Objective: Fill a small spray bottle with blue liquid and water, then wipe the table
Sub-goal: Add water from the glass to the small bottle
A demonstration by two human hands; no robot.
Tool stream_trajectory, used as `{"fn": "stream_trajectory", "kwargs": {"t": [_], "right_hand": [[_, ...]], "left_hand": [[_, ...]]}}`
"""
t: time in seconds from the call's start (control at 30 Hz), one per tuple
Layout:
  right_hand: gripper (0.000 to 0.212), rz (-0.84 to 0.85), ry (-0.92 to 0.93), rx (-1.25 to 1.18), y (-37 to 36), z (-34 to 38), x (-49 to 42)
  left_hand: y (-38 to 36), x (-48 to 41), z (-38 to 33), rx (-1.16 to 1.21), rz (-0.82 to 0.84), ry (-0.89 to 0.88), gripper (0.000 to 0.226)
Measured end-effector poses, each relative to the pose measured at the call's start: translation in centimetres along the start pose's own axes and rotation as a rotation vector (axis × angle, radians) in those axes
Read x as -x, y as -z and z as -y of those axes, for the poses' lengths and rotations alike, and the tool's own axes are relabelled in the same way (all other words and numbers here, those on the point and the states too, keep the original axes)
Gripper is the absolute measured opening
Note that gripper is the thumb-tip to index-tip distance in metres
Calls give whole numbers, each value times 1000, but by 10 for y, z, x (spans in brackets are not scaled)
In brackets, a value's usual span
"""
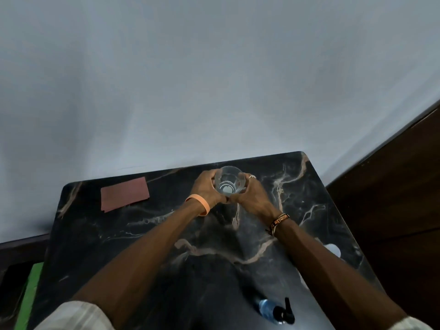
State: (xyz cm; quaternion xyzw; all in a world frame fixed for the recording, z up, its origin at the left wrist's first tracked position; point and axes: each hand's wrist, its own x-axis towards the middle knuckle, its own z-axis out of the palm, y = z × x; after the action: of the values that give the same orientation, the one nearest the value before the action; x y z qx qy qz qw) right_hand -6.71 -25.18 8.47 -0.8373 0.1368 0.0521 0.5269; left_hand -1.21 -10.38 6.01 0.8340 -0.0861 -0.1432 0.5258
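A clear glass (229,181) with a little water in it stands near the far edge of the black marble table (147,234). My left hand (206,189) grips its left side and my right hand (252,194) grips its right side. A small spray bottle (273,310) with bluish liquid and a black trigger head stands at the near edge, below my right forearm. A reddish-brown cloth (125,196) lies flat at the table's far left.
A white object (333,250), partly hidden by my right forearm, lies near the table's right edge. A pale wall rises behind the table. Dark wooden furniture (392,210) stands to the right. Something green (31,296) lies at the lower left beside the table.
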Motion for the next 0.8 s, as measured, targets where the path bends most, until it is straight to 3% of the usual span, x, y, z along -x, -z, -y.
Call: {"fn": "stream_trajectory", "kwargs": {"t": [0.2, 0.3, 0.53, 0.8], "right_hand": [[74, 53, 21, 30, 6, -3, -58], [53, 48, -19, 59, 3, -14, -80], [64, 32, -87, 45, -5, -24, -109], [58, 73, -13, 105, -18, -40, -113]], "left_hand": [[-11, -58, 13, -2, -3, 63, 89], [-14, -76, 20, -24, -25, 57, 90], [-19, -96, 26, -70, -49, 54, 89], [-21, -99, 45, -90, -1, 57, 70]]}}
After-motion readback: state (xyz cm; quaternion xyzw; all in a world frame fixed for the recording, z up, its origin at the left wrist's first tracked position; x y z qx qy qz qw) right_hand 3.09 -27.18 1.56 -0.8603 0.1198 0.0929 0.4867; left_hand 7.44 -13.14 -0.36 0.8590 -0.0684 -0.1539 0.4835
